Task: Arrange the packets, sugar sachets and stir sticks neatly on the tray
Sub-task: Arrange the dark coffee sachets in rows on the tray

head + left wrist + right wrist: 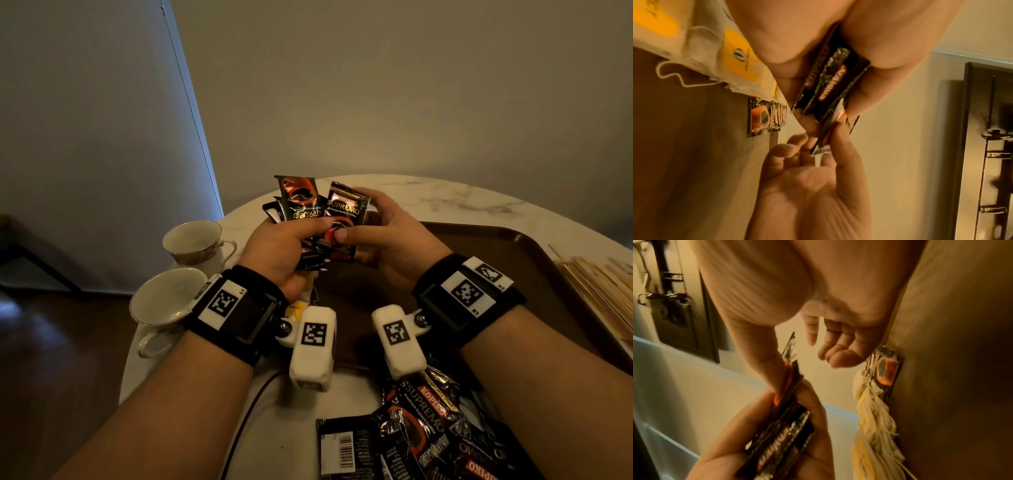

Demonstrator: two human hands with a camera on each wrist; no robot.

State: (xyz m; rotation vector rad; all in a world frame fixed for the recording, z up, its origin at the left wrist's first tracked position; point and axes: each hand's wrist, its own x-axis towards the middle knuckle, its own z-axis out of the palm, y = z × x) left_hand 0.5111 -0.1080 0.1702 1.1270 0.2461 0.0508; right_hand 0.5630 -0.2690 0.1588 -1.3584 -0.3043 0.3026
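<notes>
My left hand (301, 236) grips a fanned bunch of several black coffee packets (298, 205) above the brown tray (496, 253). My right hand (354, 219) pinches one packet (346, 209) at the right side of that bunch, thumb on its front. In the left wrist view the bunch (830, 81) sits edge-on in the left hand, and the right hand (824, 141) pinches its outer packet (828, 133). One coffee packet (762, 118) lies flat on the tray (684, 154), next to tea bags with yellow tags (719, 53). Wooden stir sticks (603, 287) lie right of the tray.
Two white cups (191, 240) (164, 298) stand at the left on the round marble table (445, 195). A heap of loose coffee packets (428, 431) lies at the table's near edge. A dark cable (246, 411) runs over the near left part.
</notes>
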